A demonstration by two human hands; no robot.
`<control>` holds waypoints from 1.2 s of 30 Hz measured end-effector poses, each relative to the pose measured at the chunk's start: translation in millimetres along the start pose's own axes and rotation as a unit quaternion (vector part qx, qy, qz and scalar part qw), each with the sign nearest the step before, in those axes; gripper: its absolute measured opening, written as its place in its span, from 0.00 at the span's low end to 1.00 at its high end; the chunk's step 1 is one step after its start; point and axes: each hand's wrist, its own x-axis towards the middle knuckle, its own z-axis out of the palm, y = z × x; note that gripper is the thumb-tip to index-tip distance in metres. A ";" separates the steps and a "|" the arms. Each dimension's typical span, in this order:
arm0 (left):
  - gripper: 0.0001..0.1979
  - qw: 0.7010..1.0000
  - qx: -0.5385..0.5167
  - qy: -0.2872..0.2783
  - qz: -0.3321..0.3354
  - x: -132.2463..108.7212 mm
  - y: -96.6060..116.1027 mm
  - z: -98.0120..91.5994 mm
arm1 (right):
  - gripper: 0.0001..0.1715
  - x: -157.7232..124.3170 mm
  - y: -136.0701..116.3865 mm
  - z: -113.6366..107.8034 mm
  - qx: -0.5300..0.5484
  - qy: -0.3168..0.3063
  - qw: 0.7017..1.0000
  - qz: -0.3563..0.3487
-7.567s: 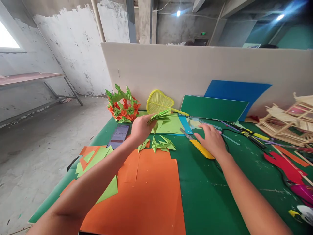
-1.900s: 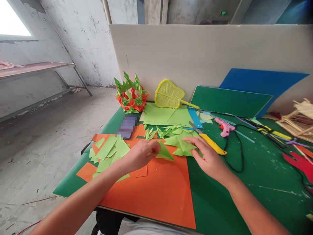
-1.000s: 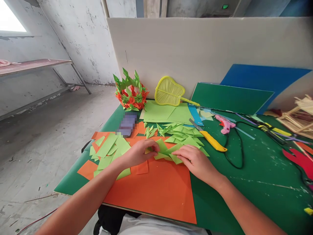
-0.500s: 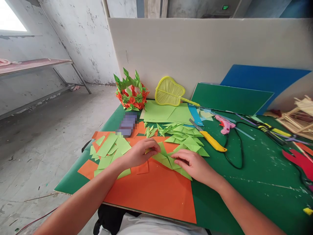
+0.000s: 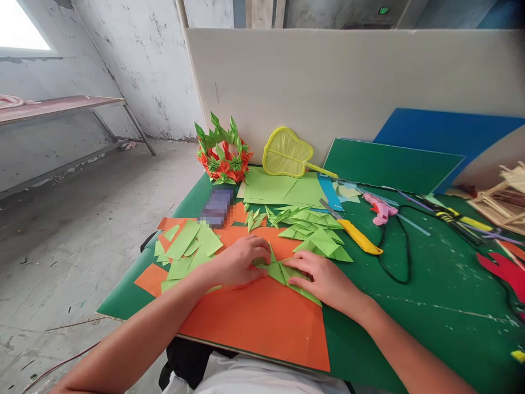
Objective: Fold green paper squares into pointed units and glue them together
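Note:
A green paper piece (image 5: 278, 271) with creases lies partly folded on the large orange sheet (image 5: 262, 323). My left hand (image 5: 246, 260) is closed on its left end, fingers curled over the paper. From the right, my right hand (image 5: 320, 276) holds the paper's right part between thumb and fingers. Folded green pieces (image 5: 311, 227) are piled just beyond my right hand. Loose green squares (image 5: 183, 241) lie to the left, beside my left forearm.
A paper crown (image 5: 224, 156) stands at the back left, near a blurred phone (image 5: 217, 208). A yellow fan (image 5: 287, 153) leans behind green sheets (image 5: 266, 186). Right of the pile lie a yellow cutter (image 5: 361, 237), a pink glue gun (image 5: 380, 209) and its black cord.
My left hand has come down a little closer over the green paper, its fingers lower. My right hand's fingers have spread slightly along the paper. The whole view has shifted a little.

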 end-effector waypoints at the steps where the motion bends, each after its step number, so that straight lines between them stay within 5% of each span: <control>1: 0.08 1.000 -0.006 -0.002 0.002 -0.5 0.2 -0.8 | 0.18 -0.9 0.0 -1.1 -0.004 -0.004 1.000 -0.003; 36: 0.07 0.999 0.011 -0.013 0.049 0.3 -4.1 2.7 | 0.13 0.7 2.9 3.1 -0.015 -0.044 0.995 -0.088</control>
